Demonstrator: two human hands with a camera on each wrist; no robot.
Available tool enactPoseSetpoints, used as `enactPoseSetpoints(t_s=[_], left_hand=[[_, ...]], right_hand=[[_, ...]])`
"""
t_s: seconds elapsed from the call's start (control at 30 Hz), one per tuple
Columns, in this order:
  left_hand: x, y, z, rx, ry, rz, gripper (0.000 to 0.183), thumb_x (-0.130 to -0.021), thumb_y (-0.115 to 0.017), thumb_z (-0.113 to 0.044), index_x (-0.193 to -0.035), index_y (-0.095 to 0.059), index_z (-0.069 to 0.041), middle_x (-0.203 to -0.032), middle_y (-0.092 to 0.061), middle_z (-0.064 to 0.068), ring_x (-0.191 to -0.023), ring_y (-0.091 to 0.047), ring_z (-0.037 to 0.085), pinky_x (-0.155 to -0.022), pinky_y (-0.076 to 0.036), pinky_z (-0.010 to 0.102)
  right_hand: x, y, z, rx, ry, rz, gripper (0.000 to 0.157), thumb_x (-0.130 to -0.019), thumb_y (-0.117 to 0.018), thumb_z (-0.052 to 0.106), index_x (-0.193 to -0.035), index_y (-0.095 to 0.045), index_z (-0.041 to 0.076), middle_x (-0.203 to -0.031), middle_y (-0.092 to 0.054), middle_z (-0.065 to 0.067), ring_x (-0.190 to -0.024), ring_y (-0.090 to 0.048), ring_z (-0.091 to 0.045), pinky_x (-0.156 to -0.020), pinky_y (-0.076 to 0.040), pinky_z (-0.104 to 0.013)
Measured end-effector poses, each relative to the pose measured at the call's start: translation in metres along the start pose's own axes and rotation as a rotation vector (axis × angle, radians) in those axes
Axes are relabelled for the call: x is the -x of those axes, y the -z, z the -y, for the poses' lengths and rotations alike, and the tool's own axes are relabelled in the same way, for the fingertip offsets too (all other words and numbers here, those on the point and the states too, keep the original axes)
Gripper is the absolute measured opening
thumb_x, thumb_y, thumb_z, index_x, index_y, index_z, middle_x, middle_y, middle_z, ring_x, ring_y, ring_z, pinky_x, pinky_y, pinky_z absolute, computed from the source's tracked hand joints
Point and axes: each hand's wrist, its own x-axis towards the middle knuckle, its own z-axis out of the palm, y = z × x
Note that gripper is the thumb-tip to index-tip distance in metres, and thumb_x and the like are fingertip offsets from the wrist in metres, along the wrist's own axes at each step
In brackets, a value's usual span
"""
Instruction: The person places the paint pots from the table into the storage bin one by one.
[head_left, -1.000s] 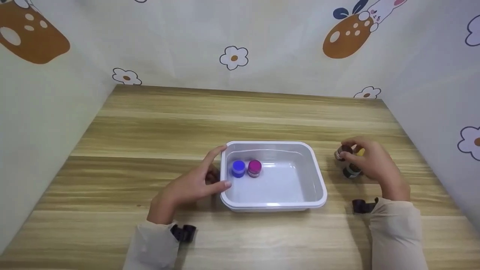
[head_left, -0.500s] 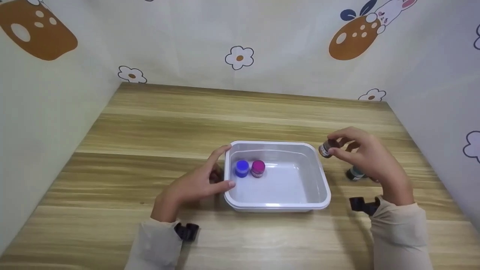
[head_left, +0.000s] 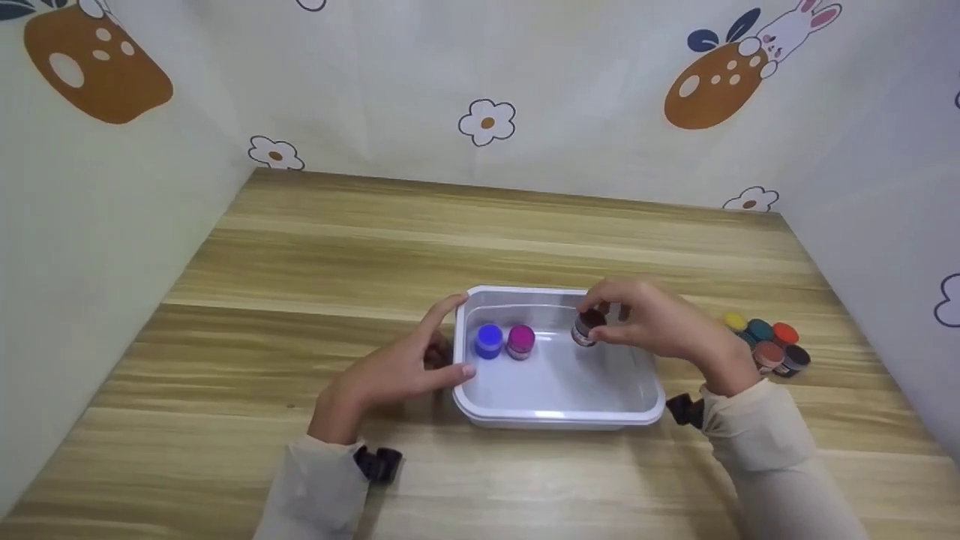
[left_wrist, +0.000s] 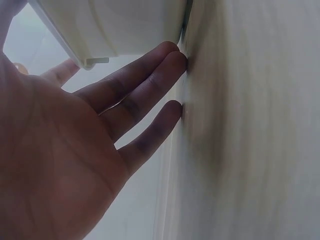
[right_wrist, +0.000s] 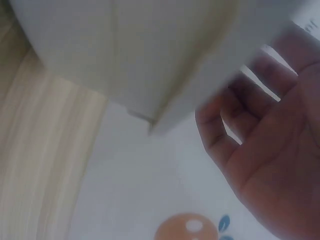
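Observation:
My right hand [head_left: 645, 319] pinches a small dark brown paint pot [head_left: 587, 328] between thumb and fingers, tilted over the inside of a white plastic tub [head_left: 559, 415]. Inside the tub, a blue paint pot [head_left: 489, 341] and a magenta paint pot [head_left: 521, 342] stand side by side at the left. My left hand [head_left: 394, 371] rests at the tub's left side, thumb and index finger touching the rim. In the left wrist view, the other fingers [left_wrist: 150, 132] are extended, their tips against the table. The tub's wall hides the held pot in the right wrist view.
Several more paint pots cluster on the wooden table [head_left: 360, 255] to the right of the tub, among them yellow [head_left: 735, 322], orange-red [head_left: 785, 333] and black [head_left: 793, 361] ones. A patterned cloth backdrop [head_left: 390, 97] encloses the back and sides.
My right hand has lifted the dark brown pot from the cluster and carried it left, over the tub. The remaining pots have come into view. My left hand stays at the rim.

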Motion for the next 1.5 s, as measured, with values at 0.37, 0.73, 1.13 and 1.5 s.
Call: enactPoseSetpoints(t_s=[0.37,0.73,1.13,1.5], left_hand=[[0.000,0.000,-0.001,0.025,0.002,0.001,0.093,-0.088,-0.070,-0.048,-0.158,-0.009,-0.038,-0.109,-0.063,0.009,-0.101,-0.062,0.020,-0.091,-0.051,0.041],[0.000,-0.001,-0.001,-0.008,0.039,0.002,0.093,-0.088,-0.069,-0.053,-0.157,-0.007,-0.043,-0.111,-0.062,0.008,-0.102,-0.062,0.020,-0.090,-0.051,0.043],[-0.001,-0.001,0.002,0.030,-0.018,0.003,0.093,-0.089,-0.071,-0.044,-0.159,-0.009,-0.034,-0.106,-0.063,0.009,-0.099,-0.063,0.019,-0.090,-0.051,0.040],[0.001,0.000,0.001,0.009,0.006,-0.003,0.093,-0.089,-0.069,-0.050,-0.158,-0.008,-0.038,-0.109,-0.063,0.009,-0.101,-0.062,0.020,-0.090,-0.052,0.042]], right_hand=[[-0.024,-0.027,0.016,0.276,0.095,0.087,0.022,-0.078,-0.083,0.010,-0.100,-0.076,0.010,-0.094,-0.073,-0.002,-0.087,-0.070,-0.019,-0.077,-0.058,-0.035],[-0.030,-0.043,0.015,0.462,0.161,0.009,0.016,-0.077,-0.084,0.013,-0.090,-0.075,0.014,-0.086,-0.072,0.002,-0.076,-0.066,-0.014,-0.067,-0.055,-0.033],[-0.022,-0.031,0.015,0.312,0.129,0.046,0.023,-0.084,-0.078,0.016,-0.105,-0.073,0.008,-0.104,-0.070,-0.004,-0.093,-0.068,-0.021,-0.081,-0.057,-0.038],[0.055,0.028,-0.021,0.040,-0.103,-0.410,0.025,-0.091,-0.071,0.008,-0.116,-0.067,0.002,-0.110,-0.070,-0.013,-0.091,-0.067,-0.009,-0.076,-0.052,-0.018]])
